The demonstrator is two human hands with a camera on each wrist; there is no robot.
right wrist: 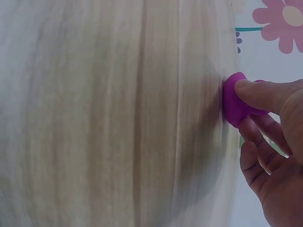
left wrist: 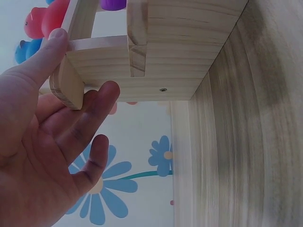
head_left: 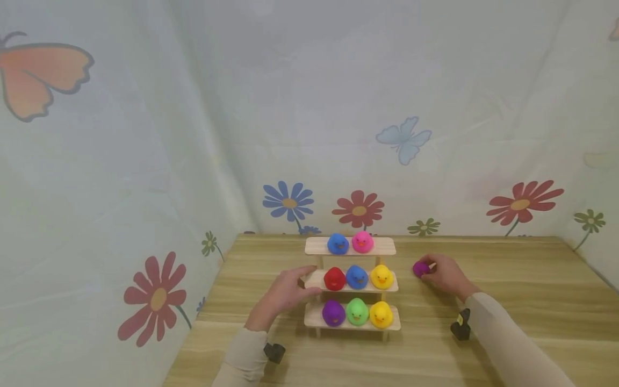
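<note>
A three-tier wooden display stand [head_left: 315, 316] bears several toy ducks. My left hand [head_left: 286, 294] holds the left end of its middle shelf [left wrist: 68, 84], thumb on top and fingers beneath. To the right of the stand, my right hand [head_left: 446, 275] pinches a purple toy duck [right wrist: 235, 100] between thumb and fingers, at the tabletop. On the top shelf sit a blue duck [head_left: 338, 244] and a pink duck [head_left: 362, 242]. The middle shelf carries red [head_left: 335, 279], blue and yellow ducks; purple, green [head_left: 357, 312] and yellow ones stand on the bottom shelf.
The wood-grain table [head_left: 527, 290] reaches back to a pale curtain [head_left: 309, 107] printed with flowers and butterflies. More of this curtain hangs along the left side. A black wrist camera [head_left: 274, 353] sits at the left cuff, another [head_left: 461, 325] at the right.
</note>
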